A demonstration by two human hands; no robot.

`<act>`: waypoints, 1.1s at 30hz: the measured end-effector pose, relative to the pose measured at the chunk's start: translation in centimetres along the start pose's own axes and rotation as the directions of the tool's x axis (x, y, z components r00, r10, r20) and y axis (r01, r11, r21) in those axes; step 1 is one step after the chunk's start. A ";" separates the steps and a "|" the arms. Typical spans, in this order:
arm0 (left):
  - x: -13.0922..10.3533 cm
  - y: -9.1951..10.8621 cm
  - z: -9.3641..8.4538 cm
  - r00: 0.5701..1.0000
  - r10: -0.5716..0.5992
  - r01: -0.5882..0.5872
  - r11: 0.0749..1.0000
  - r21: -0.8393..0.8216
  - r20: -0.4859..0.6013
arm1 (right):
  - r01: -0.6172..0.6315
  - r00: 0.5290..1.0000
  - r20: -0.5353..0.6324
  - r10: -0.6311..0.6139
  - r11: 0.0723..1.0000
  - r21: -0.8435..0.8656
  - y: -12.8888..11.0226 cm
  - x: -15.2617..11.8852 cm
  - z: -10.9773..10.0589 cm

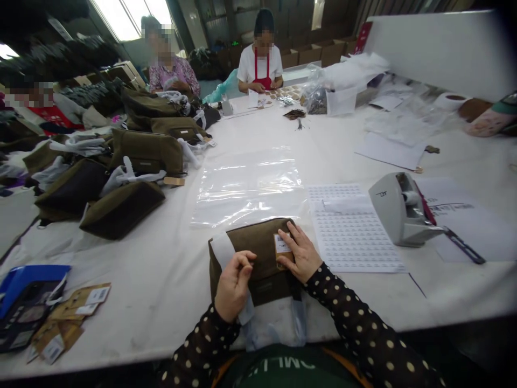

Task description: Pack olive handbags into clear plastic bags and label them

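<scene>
An olive-brown bag (258,242) lies on the table right in front of me, a pale wrapped strap (223,250) across its left side. My left hand (234,285) is closed over the bag's left part, thumb and fingers pinched together; what they hold is too small to make out. On the bag's right side my right hand (299,252) lies with fingers spread. Its fingertips touch a brown hang tag (282,245) with a white barcode label, resting against the bag.
Clear plastic bags (248,186) lie beyond the bag. To the right are a label sheet (351,231), a grey tape dispenser (404,213) and a box cutter (464,246). Several similar bags (123,210) are piled left, above loose hang tags (81,302). Co-workers (260,64) sit at the far side.
</scene>
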State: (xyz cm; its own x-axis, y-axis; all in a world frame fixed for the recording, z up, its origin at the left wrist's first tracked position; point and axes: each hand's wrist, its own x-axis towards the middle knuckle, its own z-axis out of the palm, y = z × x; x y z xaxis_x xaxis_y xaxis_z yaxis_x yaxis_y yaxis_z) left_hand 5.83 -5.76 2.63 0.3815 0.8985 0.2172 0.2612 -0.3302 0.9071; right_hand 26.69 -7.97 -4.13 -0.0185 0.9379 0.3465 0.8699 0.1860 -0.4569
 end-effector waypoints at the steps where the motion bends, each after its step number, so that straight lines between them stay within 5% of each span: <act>1: -0.1 0.4 -1.0 0.997 -0.040 0.035 0.996 -0.082 -0.064 | 0.012 1.000 -0.001 -0.012 1.000 -0.004 0.0 0.0 -0.1; 3: -0.7 1.1 -3.7 0.963 -0.120 0.086 0.986 -0.145 -0.242 | 0.037 0.999 -0.001 -0.037 0.999 -0.013 0.0 0.0 -0.3; 6: -3.0 1.3 -9.2 0.824 -0.208 0.227 0.973 -0.029 -0.528 | 0.064 0.998 0.004 -0.064 0.998 -0.017 0.0 0.0 -0.6; 8: -5.5 0.9 -13.2 0.757 -0.257 0.399 0.910 0.115 -0.600 | 0.070 0.998 0.005 -0.070 0.998 0.003 0.0 0.0 -0.7; 11: -10.1 -0.7 -17.8 0.758 -0.361 0.617 0.667 0.417 -0.544 | 0.058 0.998 0.026 -0.060 0.994 0.089 0.3 -0.1 -1.0; 13: -12.8 -1.9 -19.1 0.772 -0.377 0.633 0.528 0.566 -0.512 | 0.026 0.998 0.045 -0.034 0.987 0.159 0.9 -0.3 -1.3; 17: -14.2 -3.8 -18.5 0.772 -0.250 0.609 0.552 0.570 -0.584 | -0.078 0.997 0.007 0.080 0.950 0.301 3.5 -0.4 -2.8; 20: -10.3 -4.5 -17.8 0.756 -0.240 0.612 0.589 0.528 -0.608 | -0.160 0.985 -0.008 0.173 0.925 0.346 6.3 1.4 -4.0; 23: -2.2 -5.5 -17.2 0.889 -0.090 0.377 0.698 0.609 -0.448 | -0.110 0.994 0.013 0.112 0.946 0.306 8.4 5.3 -3.8; 26: 7.8 -8.2 -15.3 0.991 0.045 0.043 0.774 0.631 -0.123 | -0.029 0.995 0.101 0.001 0.960 0.277 9.1 10.0 -1.2; 28: 13.9 -10.8 -13.2 0.990 -0.027 -0.069 0.758 0.649 0.136 | -0.047 0.980 0.198 -0.003 0.967 0.250 9.2 12.5 1.4; 30: 18.4 -13.6 -10.9 0.961 -0.083 -0.113 0.752 0.649 0.264 | -0.072 0.964 0.267 0.016 0.976 0.203 9.6 14.1 3.8; 33: 22.1 -17.2 -8.9 0.904 -0.193 -0.119 0.744 0.658 0.381 | -0.086 0.948 0.316 0.038 0.986 0.139 10.5 15.1 6.2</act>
State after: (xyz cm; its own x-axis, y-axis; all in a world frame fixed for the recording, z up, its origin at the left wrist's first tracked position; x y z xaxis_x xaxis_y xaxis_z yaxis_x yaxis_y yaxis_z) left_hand 1.91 22.39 -4.96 0.6324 0.7659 -0.1156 0.7323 -0.5426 0.4114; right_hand 32.53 9.98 -8.81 -0.1401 0.9888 0.0518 0.7910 0.1432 -0.5948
